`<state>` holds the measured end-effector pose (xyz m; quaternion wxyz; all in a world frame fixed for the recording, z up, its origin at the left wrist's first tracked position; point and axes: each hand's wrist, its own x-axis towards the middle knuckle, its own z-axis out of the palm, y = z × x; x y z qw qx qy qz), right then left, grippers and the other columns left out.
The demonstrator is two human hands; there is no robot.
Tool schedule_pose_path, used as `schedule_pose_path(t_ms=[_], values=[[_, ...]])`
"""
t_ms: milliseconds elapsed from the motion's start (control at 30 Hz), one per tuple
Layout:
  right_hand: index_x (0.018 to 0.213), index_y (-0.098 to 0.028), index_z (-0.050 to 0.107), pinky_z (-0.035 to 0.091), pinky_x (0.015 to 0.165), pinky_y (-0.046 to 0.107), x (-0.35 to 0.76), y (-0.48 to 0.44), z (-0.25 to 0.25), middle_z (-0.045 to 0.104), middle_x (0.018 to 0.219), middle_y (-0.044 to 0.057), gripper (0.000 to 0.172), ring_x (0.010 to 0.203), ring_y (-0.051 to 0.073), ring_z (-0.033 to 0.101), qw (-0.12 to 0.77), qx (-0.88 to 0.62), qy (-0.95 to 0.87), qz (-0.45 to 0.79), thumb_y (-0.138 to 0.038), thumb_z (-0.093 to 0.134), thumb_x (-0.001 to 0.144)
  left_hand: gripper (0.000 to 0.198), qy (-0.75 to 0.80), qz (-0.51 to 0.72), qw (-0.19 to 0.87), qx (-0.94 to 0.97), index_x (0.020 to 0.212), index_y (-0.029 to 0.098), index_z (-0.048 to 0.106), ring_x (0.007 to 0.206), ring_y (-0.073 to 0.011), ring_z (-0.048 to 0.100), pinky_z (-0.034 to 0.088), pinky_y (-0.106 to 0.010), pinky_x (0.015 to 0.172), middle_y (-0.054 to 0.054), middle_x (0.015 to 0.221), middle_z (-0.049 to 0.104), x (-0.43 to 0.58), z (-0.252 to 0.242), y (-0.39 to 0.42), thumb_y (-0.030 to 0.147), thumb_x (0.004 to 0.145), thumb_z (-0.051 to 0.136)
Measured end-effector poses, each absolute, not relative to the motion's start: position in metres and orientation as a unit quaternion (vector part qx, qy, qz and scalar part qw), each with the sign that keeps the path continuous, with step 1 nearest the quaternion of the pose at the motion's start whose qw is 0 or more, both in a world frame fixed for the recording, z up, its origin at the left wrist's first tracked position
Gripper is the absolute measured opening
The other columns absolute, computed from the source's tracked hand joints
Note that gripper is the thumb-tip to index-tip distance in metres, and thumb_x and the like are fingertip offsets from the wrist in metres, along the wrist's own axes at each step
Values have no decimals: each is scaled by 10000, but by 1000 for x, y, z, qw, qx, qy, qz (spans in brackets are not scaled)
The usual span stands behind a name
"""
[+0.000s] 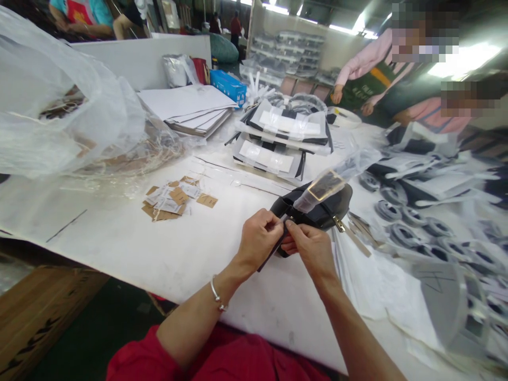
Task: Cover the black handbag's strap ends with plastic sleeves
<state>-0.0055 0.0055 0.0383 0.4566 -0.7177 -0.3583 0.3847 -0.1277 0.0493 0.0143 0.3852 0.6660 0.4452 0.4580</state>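
Note:
A black handbag (pixel 335 203) lies on the white table in front of me, with a gold zip pull (pixel 339 223) hanging at its right side. Clear plastic wrap (pixel 357 161) covers a gold rectangular buckle (pixel 326 185) on top of it. My left hand (pixel 260 233) is closed in a pinch at the bag's near left end, on what looks like a dark strap (pixel 269 260). Right beside it, my right hand (pixel 307 243) pinches the same end between thumb and fingers. The exact spot between the fingertips is partly hidden.
Brown and white paper tags (pixel 170 198) lie in a pile at left. A large clear plastic bag (pixel 91 121) bulges behind them. Stacked wrapped bag pieces (pixel 278 137) stand ahead, and rolled straps (pixel 400 217) spread at right. Two people work across the table. A cardboard box (pixel 47 317) sits below.

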Motion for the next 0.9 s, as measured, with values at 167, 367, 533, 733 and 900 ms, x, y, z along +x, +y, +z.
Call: schedule_pose_path(t_ms=[167,367,533,733,900], values=[[586,-146,640,533,472,227,-13,6,38,656,558,29,380,491,161,632,483,-719,-351,357,-462,675,793,266,420,458,100,777,683,181,605,631,-120,495,356,-256,593,2,653,531,-126,7,42,138,929,513],[676,-147,657,525,494,240,-15,4,25,630,574,-3,362,505,144,598,559,-668,-306,385,-495,721,755,193,382,419,17,824,1045,130,631,710,-160,555,435,-272,644,-33,770,606,-128,6,33,137,986,447],[731,-145,654,502,521,233,-16,2,27,625,627,1,419,561,135,581,575,-614,-289,456,-555,742,723,228,382,363,-56,848,1118,81,591,730,-196,564,480,-320,662,-63,819,610,-125,12,26,77,956,430],[577,-174,501,413,438,221,-16,12,29,450,487,-54,492,455,89,422,565,-639,-256,456,-576,784,604,274,360,339,-147,857,1023,98,633,697,-207,560,476,-345,620,-51,791,587,-123,7,20,-2,856,441],[540,-193,475,347,402,223,-14,29,18,437,481,-34,513,442,97,397,573,-644,-238,449,-640,723,577,452,336,377,-191,842,1115,132,643,866,-224,615,505,-363,754,-82,1001,663,-126,-16,35,-61,749,461]])
